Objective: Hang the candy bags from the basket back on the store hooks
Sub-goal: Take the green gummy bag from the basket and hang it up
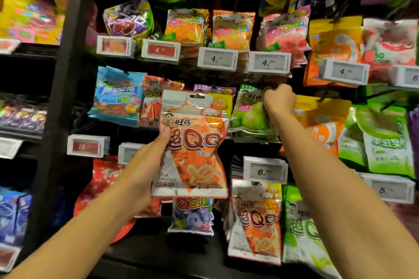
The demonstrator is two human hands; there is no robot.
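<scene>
Currently holding the cola candy bag (195, 142) upright in front of the hook wall, left hand (145, 165) gripping its left edge, thumb pressing the printed front, fingers wrapping behind. Keeping the hang hole at the bag's top free, level with the row of hanging bags behind. Reaching with the right hand (280, 99) to the green apple bag (249, 111) hanging just right of the held bag, fingers curling around its upper right corner below a price tag (268, 62). Showing matching cola bags (255, 219) hanging lower right, beneath another price tag (265, 170). Blurring most shelf detail through motion.
</scene>
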